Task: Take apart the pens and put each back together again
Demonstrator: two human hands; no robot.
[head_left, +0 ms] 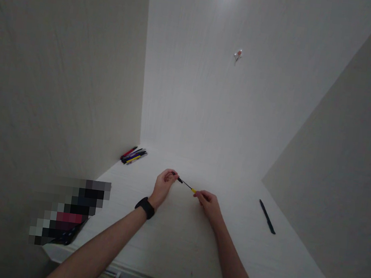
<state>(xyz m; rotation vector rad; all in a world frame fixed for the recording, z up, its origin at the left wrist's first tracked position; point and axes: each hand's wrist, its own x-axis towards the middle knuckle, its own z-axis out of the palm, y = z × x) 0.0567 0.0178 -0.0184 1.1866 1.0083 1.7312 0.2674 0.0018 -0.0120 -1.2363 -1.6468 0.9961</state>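
Observation:
A thin pen with a dark tip end and a yellow section spans the gap between my hands, above a white wood-grain desk. My left hand pinches its dark end, and a black watch sits on that wrist. My right hand grips the yellow end, and its fingers hide the very tip. A bundle of several pens in red, purple and yellow lies in the far left corner of the desk, well beyond my left hand.
Pale walls rise on three sides of the desk. A slim black pen-like object lies near the right wall. A pixelated dark and red item covers the left front corner. A small hook is fixed to the back wall, and a drawer handle shows below the front edge.

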